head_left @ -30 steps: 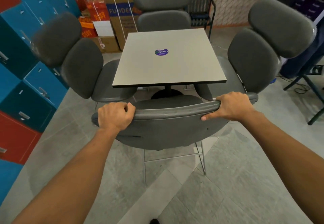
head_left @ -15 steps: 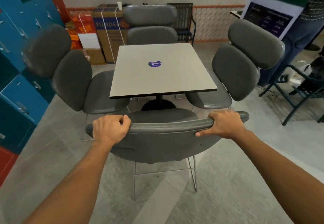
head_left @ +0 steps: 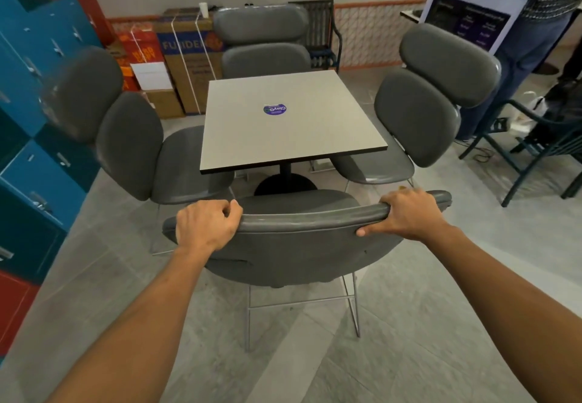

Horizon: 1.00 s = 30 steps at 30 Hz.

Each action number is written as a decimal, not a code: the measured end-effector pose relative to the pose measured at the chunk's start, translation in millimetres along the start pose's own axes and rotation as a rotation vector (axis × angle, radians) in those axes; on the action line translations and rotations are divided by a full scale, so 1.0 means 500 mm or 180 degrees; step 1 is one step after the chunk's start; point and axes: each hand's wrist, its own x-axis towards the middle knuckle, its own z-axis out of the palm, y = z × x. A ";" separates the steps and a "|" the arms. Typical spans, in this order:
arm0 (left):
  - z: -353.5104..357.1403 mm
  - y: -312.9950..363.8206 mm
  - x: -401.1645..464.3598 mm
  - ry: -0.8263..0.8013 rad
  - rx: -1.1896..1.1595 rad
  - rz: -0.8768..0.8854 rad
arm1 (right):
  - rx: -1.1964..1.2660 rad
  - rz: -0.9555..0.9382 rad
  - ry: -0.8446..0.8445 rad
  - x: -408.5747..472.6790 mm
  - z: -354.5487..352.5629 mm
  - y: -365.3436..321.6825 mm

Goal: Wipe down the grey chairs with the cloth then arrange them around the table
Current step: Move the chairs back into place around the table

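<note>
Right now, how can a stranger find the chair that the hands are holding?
Find the square table with the purple sticker. Four grey chairs surround it; the nearest chair shows its back, and alone has both hands gripping its top edge.

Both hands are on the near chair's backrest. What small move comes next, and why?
Probably ease the near chair forward toward the table: left hand and right hand grip its top edge, and its seat stands short of the tabletop, unlike the other three chairs.
</note>
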 end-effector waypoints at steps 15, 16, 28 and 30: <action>0.054 0.092 0.084 0.0471 0.0024 -0.0045 | 0.0028 -0.0317 0.0491 0.146 0.008 0.131; 0.061 0.109 0.084 0.0451 0.0032 -0.0032 | 0.0054 -0.0308 0.0359 0.156 0.008 0.149; 0.064 0.140 0.079 0.0370 0.0144 -0.0282 | -0.0033 -0.0332 0.0184 0.168 0.010 0.170; 0.062 0.146 0.073 0.0281 0.0185 -0.0353 | 0.0028 -0.0322 0.0088 0.159 0.004 0.166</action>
